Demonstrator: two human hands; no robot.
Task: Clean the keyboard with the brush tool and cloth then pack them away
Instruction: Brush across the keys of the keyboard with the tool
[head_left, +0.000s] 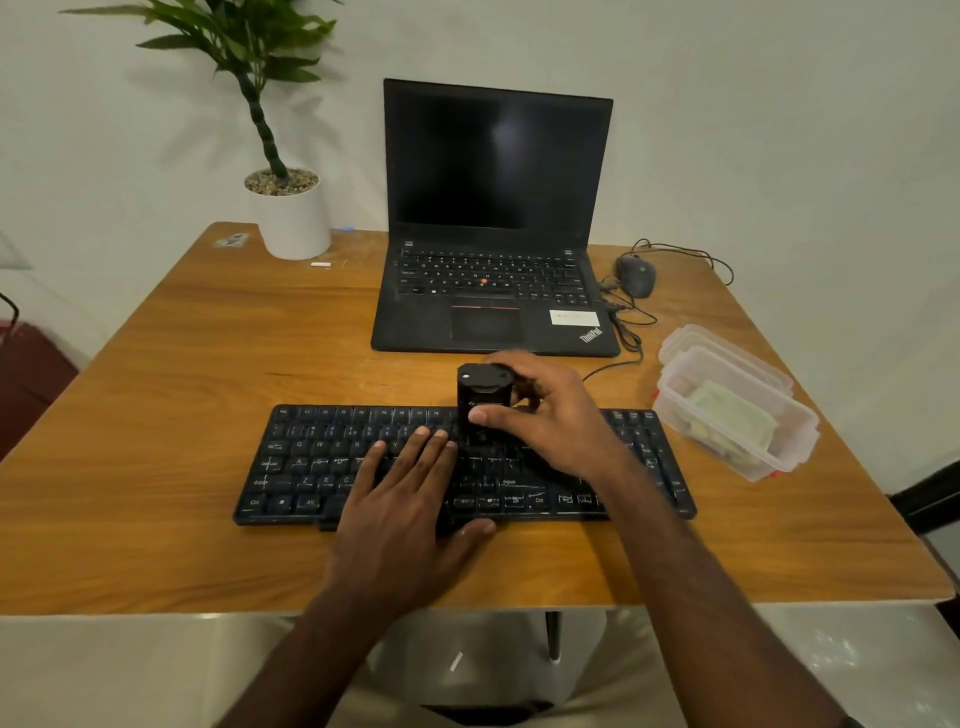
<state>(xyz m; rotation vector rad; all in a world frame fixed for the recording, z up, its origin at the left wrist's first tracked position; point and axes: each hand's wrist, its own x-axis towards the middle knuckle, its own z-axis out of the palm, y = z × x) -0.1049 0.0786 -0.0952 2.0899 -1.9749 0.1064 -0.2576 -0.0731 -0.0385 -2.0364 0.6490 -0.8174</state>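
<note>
Two hands, blk cylindrical brush tool (483, 402), flat keyboard (311, 462)

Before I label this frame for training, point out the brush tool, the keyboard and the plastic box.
brush tool (482, 402): head view, black body above the thumb.
keyboard (311, 457): head view, left-side keys.
plastic box (795, 436): head view, clear right wall.

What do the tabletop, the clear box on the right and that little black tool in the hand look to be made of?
Table: wood or wood-look laminate, with orange grain streaks and a soft sheen; which one is unclear.
Clear box: thin translucent plastic, since the pale cloth shows through its wall.
Brush tool, held in the right hand: apparently hard matte black plastic, with dull highlights on top.
</note>
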